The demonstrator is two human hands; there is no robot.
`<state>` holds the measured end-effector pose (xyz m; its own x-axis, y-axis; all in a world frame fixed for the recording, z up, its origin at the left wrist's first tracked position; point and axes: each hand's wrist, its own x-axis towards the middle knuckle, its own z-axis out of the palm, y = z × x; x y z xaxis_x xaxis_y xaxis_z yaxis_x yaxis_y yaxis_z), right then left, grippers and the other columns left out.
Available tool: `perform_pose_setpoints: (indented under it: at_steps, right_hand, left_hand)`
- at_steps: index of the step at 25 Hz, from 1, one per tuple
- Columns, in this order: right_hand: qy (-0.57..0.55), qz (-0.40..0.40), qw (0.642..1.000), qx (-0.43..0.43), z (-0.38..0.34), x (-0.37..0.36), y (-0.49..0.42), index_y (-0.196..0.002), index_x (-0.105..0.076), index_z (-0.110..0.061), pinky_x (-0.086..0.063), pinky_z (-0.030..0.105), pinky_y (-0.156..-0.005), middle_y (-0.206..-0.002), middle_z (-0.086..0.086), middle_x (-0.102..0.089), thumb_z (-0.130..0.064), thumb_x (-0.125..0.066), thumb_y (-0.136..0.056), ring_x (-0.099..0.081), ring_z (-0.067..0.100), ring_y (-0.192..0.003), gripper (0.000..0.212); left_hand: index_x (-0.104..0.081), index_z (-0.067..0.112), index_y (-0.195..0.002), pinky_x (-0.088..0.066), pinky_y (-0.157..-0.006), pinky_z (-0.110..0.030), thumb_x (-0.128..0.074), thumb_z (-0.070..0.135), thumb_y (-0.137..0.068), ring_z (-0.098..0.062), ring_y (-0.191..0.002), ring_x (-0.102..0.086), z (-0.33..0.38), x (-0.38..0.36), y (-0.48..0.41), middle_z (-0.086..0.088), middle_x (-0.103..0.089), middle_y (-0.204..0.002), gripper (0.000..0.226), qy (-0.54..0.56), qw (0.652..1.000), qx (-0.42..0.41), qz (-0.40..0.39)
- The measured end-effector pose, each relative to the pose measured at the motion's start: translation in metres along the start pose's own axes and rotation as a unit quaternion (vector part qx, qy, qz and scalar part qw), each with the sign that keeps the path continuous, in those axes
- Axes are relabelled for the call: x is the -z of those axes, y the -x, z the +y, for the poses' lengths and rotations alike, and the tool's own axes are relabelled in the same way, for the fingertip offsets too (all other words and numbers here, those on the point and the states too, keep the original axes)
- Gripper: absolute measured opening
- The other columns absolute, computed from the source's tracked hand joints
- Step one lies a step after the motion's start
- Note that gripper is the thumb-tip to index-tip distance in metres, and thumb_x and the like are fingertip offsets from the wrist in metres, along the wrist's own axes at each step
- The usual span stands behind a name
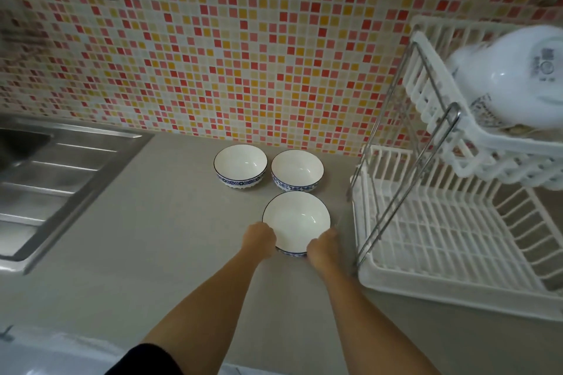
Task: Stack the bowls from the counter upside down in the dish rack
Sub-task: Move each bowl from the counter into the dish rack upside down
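Note:
Three white bowls with blue patterned rims stand upright on the grey counter. The near bowl (296, 221) is held on both sides: my left hand (260, 239) grips its left edge and my right hand (323, 248) its right edge. Behind it stand the back left bowl (240, 165) and the back right bowl (297, 170), side by side near the wall. The white two-tier dish rack (451, 240) stands to the right. On its upper tier lie upside-down white bowls (515, 79), blurred.
A steel sink with a ribbed drainboard (51, 179) takes up the left of the counter (158, 222). A mosaic tile wall (243, 55) rises behind, with a socket at upper left. The rack's metal frame (405, 173) stands close to my right hand.

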<state>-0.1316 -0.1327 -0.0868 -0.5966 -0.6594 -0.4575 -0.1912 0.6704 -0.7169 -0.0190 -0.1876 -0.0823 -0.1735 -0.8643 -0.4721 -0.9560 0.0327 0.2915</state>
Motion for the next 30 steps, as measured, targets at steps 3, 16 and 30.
perform_pose_setpoints:
  at_steps: [3,16,30]
  right_hand:
    - [0.006,0.065,0.995,0.078,-0.025,0.012,0.028,-0.131,-0.033,0.000,-0.048,0.035,-0.085,-0.130,0.019,-0.050,0.004,-0.043,-0.086,-0.054,0.035,-0.110,0.046]
    - [-0.006,0.259,0.817,0.516,-0.178,0.145,0.167,-0.137,-0.032,-0.007,-0.042,0.020,-0.055,-0.124,0.013,-0.051,-0.006,-0.035,-0.097,-0.060,0.023,-0.081,0.040]
    - [0.231,0.445,0.638,0.584,-0.128,0.415,0.153,-0.139,-0.039,-0.004,-0.050,0.032,-0.043,-0.128,0.023,-0.057,0.015,-0.060,-0.075,-0.060,0.034,-0.052,0.069]
  left_hand:
    - [-0.055,-0.006,-0.119,-0.048,-0.093,-0.037,-0.050,0.004,-0.090,-0.034,-0.113,-0.055,-0.003,0.029,0.021,-0.022,-0.053,-0.124,0.031,0.087,0.995,-0.004,0.041]
    - [-0.043,0.007,-0.131,-0.037,-0.046,-0.019,-0.033,0.020,-0.101,-0.010,-0.056,-0.047,0.038,0.242,0.151,0.005,-0.053,-0.072,0.034,0.316,0.810,-0.278,0.408]
    - [-0.006,0.016,-0.150,-0.045,-0.096,-0.036,-0.051,0.028,-0.093,-0.024,-0.113,-0.057,0.249,0.221,0.259,-0.009,-0.049,-0.138,0.073,0.076,0.720,-0.517,0.457]
